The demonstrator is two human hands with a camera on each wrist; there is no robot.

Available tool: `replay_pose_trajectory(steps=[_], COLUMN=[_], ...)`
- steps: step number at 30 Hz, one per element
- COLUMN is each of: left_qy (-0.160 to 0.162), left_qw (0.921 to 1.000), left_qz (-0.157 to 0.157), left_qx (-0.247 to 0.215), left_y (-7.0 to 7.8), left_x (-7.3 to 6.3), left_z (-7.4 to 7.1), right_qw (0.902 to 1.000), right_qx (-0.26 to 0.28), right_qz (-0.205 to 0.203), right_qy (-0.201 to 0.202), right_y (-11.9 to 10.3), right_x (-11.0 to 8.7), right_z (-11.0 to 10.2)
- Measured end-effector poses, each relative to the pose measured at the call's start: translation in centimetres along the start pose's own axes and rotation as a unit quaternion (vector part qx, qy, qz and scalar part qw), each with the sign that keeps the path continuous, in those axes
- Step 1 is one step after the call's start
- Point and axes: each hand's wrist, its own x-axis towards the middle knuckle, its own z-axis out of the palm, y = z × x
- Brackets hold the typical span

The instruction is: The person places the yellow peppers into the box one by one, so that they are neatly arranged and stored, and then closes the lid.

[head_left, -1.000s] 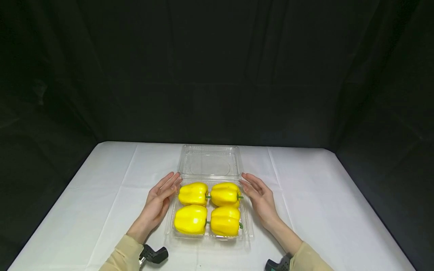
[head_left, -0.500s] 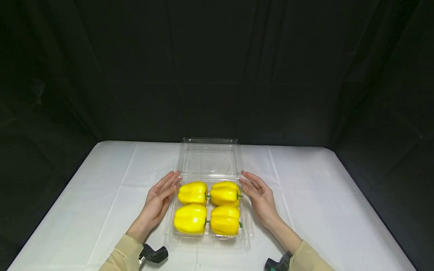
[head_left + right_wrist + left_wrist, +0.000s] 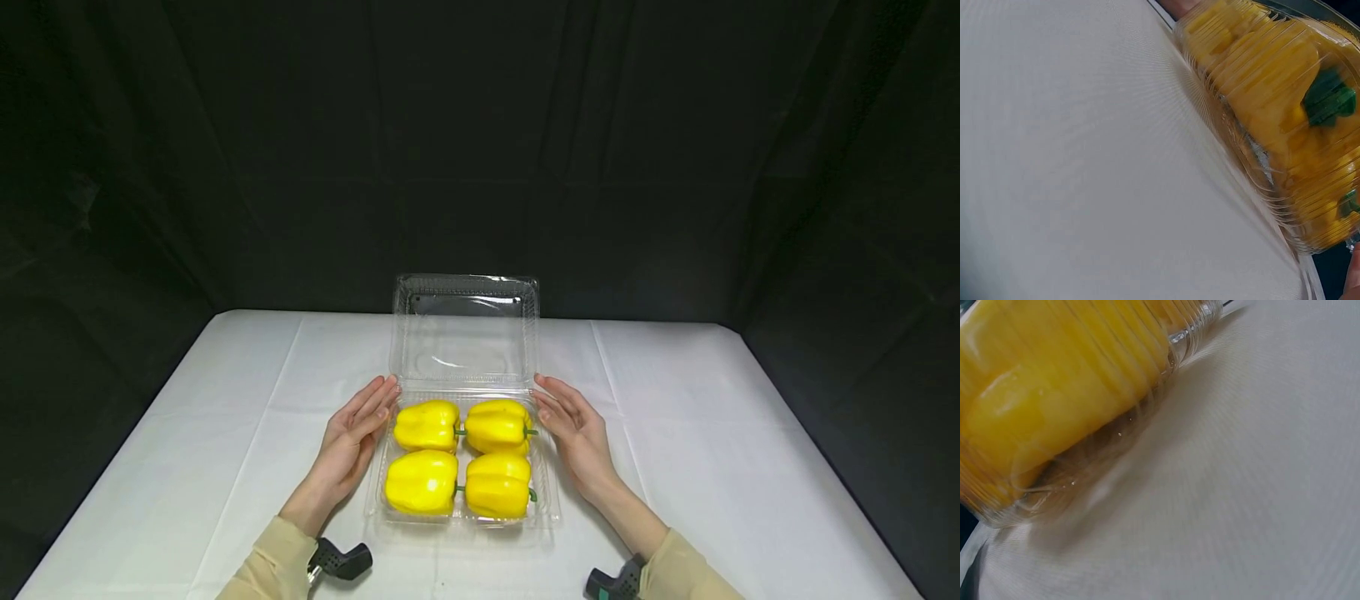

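Observation:
A clear plastic clamshell container [image 3: 375, 508] lies on the white tablecloth. Several yellow bell peppers [image 3: 422, 483] with green stems fill its base in two rows. Behind them the hinged clear lid [image 3: 465, 342] stands tilted up. My left hand [image 3: 347, 446] is at the container's left side, fairly straight fingers reaching to the hinge corner. Mirroring it on the right, my right hand [image 3: 579, 442] has its fingertips at the other hinge corner. The left wrist view shows a yellow pepper [image 3: 1066, 381] behind the ribbed plastic wall. Green stems [image 3: 1329, 97] show through the plastic in the right wrist view.
White cloth covers the table [image 3: 750, 467], whose far edge meets a black curtain [image 3: 480, 167]. Dark curtains also hang at both sides. Black devices [image 3: 343, 560] are strapped at both wrists, by the beige sleeves.
The lid has swung from lying low behind the container up to a steeper tilt, its far edge now overlapping the black curtain. Both hands and the peppers have hardly moved.

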Motion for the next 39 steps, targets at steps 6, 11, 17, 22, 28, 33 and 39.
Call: replay_pose_trajectory(steps=[6,11,17,22,28,33,39], left_qy=[0.004,0.006,0.011,0.015,0.011,0.013,0.016], left_qw=[1.0,0.9999,0.9999,0.9995,0.9994,0.999,0.9978], left_qz=[-0.001,0.001,0.003,0.005,0.012,0.013,0.015], left_qx=[0.007,0.011,0.008,0.026,0.032,0.041,0.063], left_y=[0.01,0.0,-0.03,-0.09,-0.19,-0.22,-0.2], left_x=[-0.03,-0.06,-0.1,-0.1,-0.12,-0.15,-0.17], left_z=[-0.08,-0.16,-0.12,-0.05,0.02,0.11,0.14], right_qw=[0.9999,0.9997,0.9996,0.9994,0.9992,0.999,0.9988], right_qx=[0.005,0.014,0.009,0.007,-0.006,-0.007,-0.008], right_qz=[-0.01,-0.016,-0.027,-0.033,-0.037,-0.041,-0.044], right_qy=[0.005,0.008,0.006,0.01,0.014,0.018,0.02], right_y=[0.11,0.08,0.07,0.09,0.16,0.19,0.07], right_x=[-0.01,-0.04,-0.07,-0.15,-0.22,-0.23,-0.24], right_z=[-0.04,0.05,0.04,0.03,-0.07,-0.08,-0.06])
